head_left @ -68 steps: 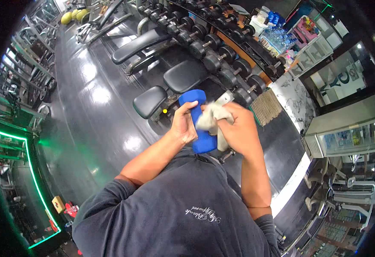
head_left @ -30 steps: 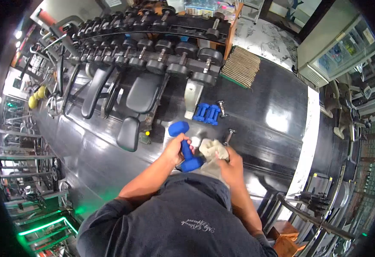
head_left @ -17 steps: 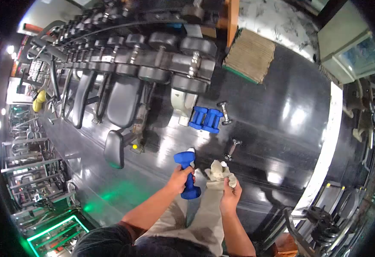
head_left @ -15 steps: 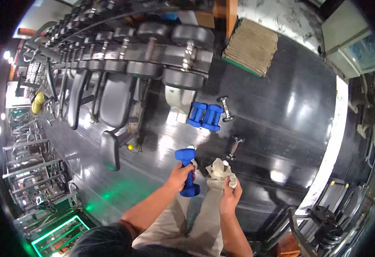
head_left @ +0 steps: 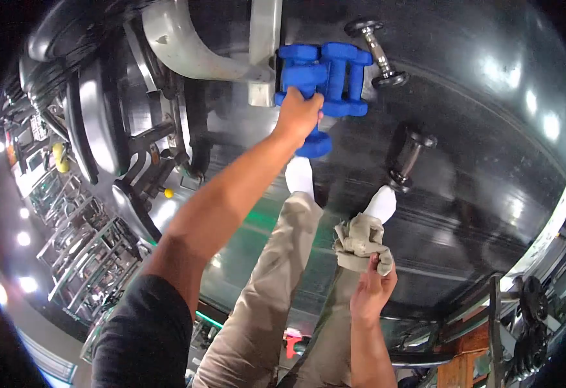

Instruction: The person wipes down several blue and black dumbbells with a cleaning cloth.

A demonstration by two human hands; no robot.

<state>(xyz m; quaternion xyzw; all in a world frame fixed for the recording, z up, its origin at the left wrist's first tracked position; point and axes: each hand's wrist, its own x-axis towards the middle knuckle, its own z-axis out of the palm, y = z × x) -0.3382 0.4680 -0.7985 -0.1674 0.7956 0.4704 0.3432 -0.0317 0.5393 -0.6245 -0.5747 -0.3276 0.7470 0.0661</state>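
Observation:
My left hand [head_left: 298,118] is closed around the handle of a blue dumbbell [head_left: 315,145]. The upper end of that dumbbell overlaps a group of blue dumbbells [head_left: 338,81] lying side by side on the dark floor. Low in the view, a crumpled beige cloth [head_left: 360,240] hangs from my right hand [head_left: 375,292], pinched between thumb and fingers. It covers part of my right trouser leg, just behind the white shoe. A chrome dumbbell with black ends [head_left: 377,53] lies beyond the blue group, and a second chrome dumbbell [head_left: 413,160] rests ahead of my right foot.
A pale metal machine leg [head_left: 260,94] stands left of the blue dumbbells. Padded black benches [head_left: 102,119] line the left side, with a small yellow ball-shaped knob [head_left: 168,193] low by them. Weight plates [head_left: 532,304] sit on a rack at lower right.
My left hand has carried the blue dumbbell forward, over to the group on the floor. The view has tilted and come closer to the floor. My right hand keeps the cloth.

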